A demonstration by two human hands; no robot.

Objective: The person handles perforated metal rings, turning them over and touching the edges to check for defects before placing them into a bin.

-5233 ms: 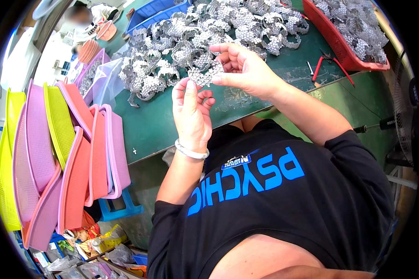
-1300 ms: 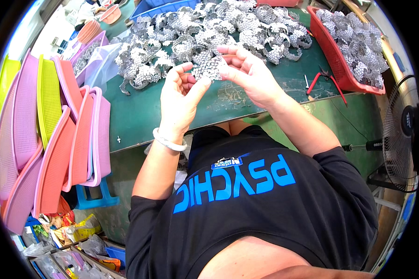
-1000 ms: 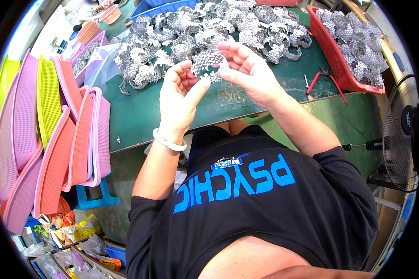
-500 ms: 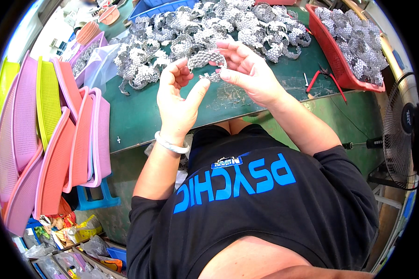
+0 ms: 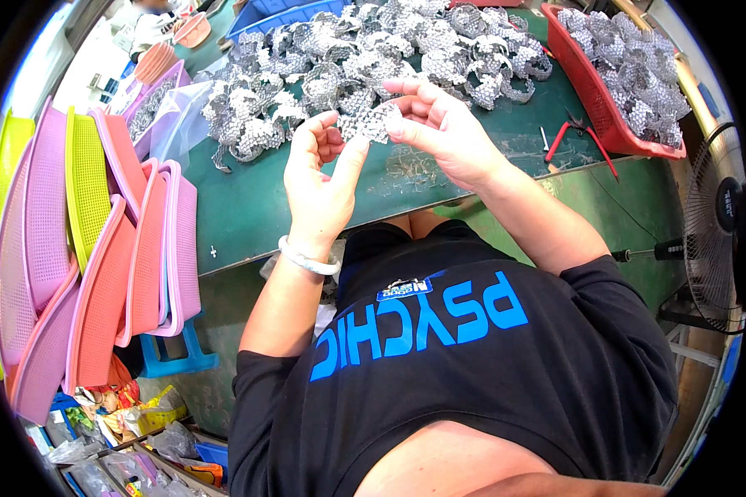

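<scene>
I pinch a small silvery perforated metal strip (image 5: 371, 123) between my left hand (image 5: 322, 178) and right hand (image 5: 439, 124), above the green table's (image 5: 249, 207) near edge. It looks light, thin, easily bent and sharp-edged, so my fingertips grip its two ends.

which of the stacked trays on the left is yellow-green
The yellow-green tray stands on edge near the top of the stack, between pink trays; the others toward the green table are pink or salmon.

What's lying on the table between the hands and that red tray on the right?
In the head view, red-handled pliers lie on the green table between the right hand and the red tray, with a small thin tool beside them.
</scene>
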